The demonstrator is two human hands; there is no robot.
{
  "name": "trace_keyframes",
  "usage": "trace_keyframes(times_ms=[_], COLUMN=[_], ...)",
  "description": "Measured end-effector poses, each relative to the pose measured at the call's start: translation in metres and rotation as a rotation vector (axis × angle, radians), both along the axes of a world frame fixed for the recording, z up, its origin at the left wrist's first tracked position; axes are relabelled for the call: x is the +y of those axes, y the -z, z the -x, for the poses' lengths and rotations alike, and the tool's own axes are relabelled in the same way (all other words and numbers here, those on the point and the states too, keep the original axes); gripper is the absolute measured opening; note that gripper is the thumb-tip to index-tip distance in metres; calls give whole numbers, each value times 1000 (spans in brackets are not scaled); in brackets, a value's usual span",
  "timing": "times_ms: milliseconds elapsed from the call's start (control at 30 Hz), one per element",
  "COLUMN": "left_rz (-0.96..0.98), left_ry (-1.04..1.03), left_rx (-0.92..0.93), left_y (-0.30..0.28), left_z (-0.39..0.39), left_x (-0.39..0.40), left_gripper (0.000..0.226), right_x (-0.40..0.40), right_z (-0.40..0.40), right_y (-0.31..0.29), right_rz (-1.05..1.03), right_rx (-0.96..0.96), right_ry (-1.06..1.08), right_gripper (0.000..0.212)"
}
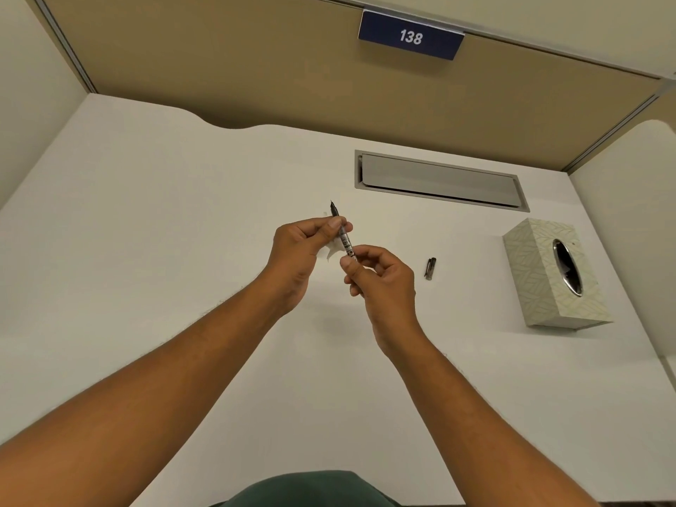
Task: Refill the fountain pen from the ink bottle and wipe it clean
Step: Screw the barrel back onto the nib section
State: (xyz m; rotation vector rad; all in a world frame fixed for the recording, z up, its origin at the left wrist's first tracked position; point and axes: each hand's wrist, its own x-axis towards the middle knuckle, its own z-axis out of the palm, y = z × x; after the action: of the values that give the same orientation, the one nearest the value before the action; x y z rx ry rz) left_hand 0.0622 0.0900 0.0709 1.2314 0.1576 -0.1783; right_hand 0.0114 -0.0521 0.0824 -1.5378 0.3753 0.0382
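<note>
Left hand (298, 243) and right hand (380, 278) grip the pen (342, 236) — sign (410, 37) reads "138".

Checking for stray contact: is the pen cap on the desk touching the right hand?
Apart. The head view shows bare white desk between the pen cap and the right hand, which pinches the pen's lower end.

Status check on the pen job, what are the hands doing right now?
Left hand pinches tissue around pen; right hand grips its lower end. Nib up, uncapped; cap on desk. No ink bottle in view.
</note>
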Motion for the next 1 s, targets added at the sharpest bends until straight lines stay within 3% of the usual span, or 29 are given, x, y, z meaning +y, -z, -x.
trace_keyframes(times_ms=[100,300,600,733,1000], left_rz=[-25,-61,-72,-92,-122], left_ry=[11,24,12,19,-25], left_rx=[-15,-24,-34,-36,-47], left_y=[0,0,4,1,2], left_z=[0,1,3,6,13], left_x=[0,-1,-2,-9,-23], left_gripper=[16,18,21,19,19], right_x=[1,3,2,-4,-26], right_z=[1,4,7,9,8], right_y=[1,-3,-2,0,2], right_rz=[-3,-144,-119,-121,-77], right_rx=[25,82,89,150,78], right_ry=[35,-36,-52,-64,-34], right_gripper=[7,26,12,31,19])
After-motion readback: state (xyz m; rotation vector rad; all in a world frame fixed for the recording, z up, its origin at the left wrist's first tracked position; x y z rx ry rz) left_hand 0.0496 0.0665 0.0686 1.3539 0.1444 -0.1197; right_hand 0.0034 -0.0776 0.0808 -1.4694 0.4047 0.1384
